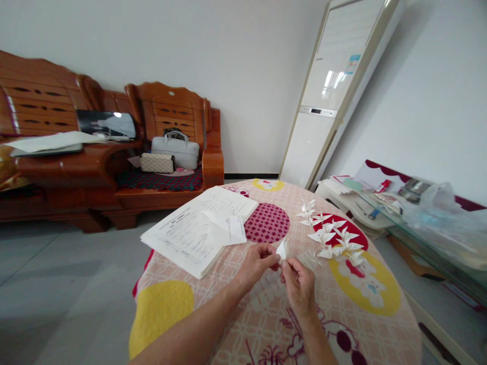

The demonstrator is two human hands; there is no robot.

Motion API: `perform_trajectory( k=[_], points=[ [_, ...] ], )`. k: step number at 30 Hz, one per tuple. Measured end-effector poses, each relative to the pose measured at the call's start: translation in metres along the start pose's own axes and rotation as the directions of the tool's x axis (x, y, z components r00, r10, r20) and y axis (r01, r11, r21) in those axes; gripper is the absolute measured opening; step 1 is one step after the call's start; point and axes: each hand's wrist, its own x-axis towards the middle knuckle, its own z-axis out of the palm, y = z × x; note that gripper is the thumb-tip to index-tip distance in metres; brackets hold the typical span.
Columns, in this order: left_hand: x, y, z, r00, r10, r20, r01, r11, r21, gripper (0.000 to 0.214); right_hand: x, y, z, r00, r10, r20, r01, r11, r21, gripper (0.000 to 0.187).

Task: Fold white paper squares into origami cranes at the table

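Both my hands meet over the middle of a round table (167, 309) with a pink patterned cloth. My left hand (257, 263) and my right hand (298, 282) each pinch a small folded piece of white paper (282, 250) between fingertips. To the right of the hands lie several finished white paper cranes (330, 234) in a loose row. A stack of printed white sheets (198, 228) lies on the table to the left of my hands.
A wooden sofa (114, 152) with a grey bag (175, 150) and a beige pouch (157, 162) stands at the back left. A tall white air conditioner (335, 91) stands at the back. A glass cabinet (418, 213) with papers and a plastic bag is at right.
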Motion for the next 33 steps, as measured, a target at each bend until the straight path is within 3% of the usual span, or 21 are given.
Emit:
perform_trajectory(
  k=[10, 27, 33],
  points=[
    [-0.0005, 0.0015, -0.0005, 0.999, -0.015, 0.045, 0.019, 0.997, -0.081, 0.025, -0.0008, -0.0047, 0.0030, 0.990, 0.125, 0.071, -0.139, 0.953, 0.269, 0.037],
    [-0.0015, 0.0044, -0.0003, 0.998, -0.039, 0.058, 0.044, 0.996, -0.083, 0.026, 0.0008, -0.0027, 0.0042, 0.986, 0.132, 0.099, -0.160, 0.915, 0.372, 0.035],
    [-0.0009, 0.0036, -0.0001, 0.998, -0.029, 0.062, 0.034, 0.996, -0.081, 0.025, 0.0008, -0.0007, 0.0028, 0.989, 0.115, 0.092, -0.140, 0.931, 0.337, 0.034]
  ],
)
